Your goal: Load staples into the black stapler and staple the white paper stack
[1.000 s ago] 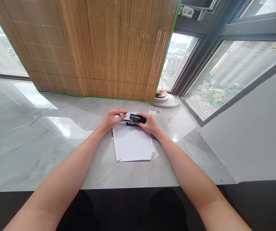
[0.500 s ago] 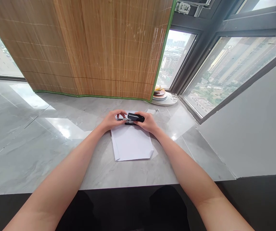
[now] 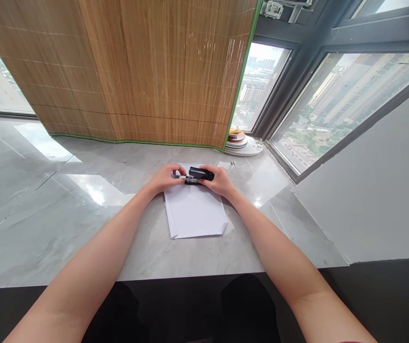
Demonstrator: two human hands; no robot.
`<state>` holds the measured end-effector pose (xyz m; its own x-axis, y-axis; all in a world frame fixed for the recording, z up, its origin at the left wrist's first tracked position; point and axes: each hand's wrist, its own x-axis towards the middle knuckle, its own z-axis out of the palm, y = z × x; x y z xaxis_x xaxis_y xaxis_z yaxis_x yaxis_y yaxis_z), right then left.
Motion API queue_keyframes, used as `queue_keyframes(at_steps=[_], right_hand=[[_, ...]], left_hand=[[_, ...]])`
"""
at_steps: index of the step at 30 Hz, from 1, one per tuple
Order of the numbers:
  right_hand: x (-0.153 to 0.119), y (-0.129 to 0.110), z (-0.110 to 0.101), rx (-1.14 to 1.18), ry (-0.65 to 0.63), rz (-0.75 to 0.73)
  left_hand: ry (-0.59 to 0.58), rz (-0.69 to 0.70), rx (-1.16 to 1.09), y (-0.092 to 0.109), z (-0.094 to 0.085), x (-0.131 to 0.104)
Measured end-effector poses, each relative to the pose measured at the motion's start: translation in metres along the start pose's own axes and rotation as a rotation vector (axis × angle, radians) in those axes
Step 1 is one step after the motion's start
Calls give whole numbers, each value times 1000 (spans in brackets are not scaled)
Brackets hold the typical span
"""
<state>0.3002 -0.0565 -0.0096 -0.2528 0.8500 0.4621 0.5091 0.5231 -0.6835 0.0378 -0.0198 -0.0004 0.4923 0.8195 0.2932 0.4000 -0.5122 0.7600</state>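
Ok so we're counting one left hand (image 3: 164, 178) plus one right hand (image 3: 218, 180), so two total. Then we've got one stapler (image 3: 202, 174), one pile of paper (image 3: 196, 213), one blind (image 3: 136, 71) and one pile of plates (image 3: 239, 146). We can't tell how many are in either pile tho.

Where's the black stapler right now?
In the head view, the black stapler is near the centre, held in the right hand, over the far end of the white paper.

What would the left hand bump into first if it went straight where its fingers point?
Probably the black stapler in the right hand. The left hand points that way, close to the stapler's metal strip, but depth is unclear.
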Motion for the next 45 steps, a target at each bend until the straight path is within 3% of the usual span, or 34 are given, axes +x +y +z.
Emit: queue_keyframes(at_steps=[12, 26, 30, 37, 41, 45], right_hand=[[0, 12, -10, 110, 105, 101], [-1, 25, -24, 143, 166, 130], [-2, 17, -23, 212, 140, 130], [-6, -17, -3, 265, -105, 3], [-7, -21, 0, 241, -118, -13], [-6, -17, 5, 280, -30, 58]], left_hand=[[65, -65, 27, 6, -2, -1], [116, -34, 8, 2, -2, -1], [95, 4, -64, 3, -2, -3], [-15, 83, -112, 4, 0, -4], [-53, 99, -94, 3, -1, -4], [2, 0, -188, 1, -7, -2]])
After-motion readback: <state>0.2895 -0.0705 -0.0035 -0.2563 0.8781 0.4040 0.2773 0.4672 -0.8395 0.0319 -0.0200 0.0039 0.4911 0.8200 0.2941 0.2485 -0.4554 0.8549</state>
